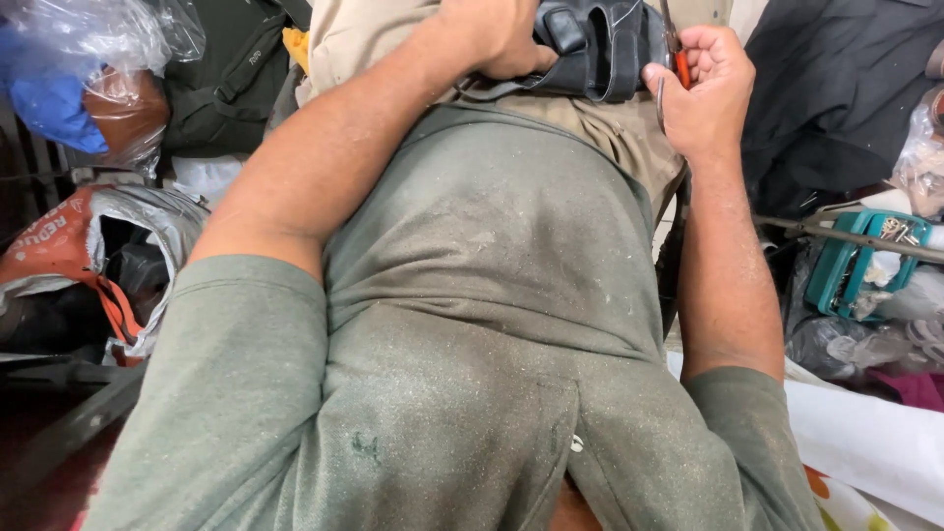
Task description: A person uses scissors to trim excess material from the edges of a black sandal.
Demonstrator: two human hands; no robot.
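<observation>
A black sandal (pixel 590 49) with straps rests on my lap at the top of the view. My left hand (pixel 501 39) presses down on its left side, fingers closed over the strap. My right hand (pixel 703 84) sits just to the right of the sandal, closed around a small tool with an orange handle (pixel 680 67) and a thin metal shaft that points up and down past my fist. My grey-green shirt fills the middle of the view and hides the lower part of my lap.
A black bag (pixel 231 79) and clear plastic bags (pixel 93 59) with blue and brown contents lie at upper left. An orange and grey sack (pixel 88 246) is at left. A teal case (pixel 851 265) of small metal parts and dark cloth (pixel 836 88) sit at right.
</observation>
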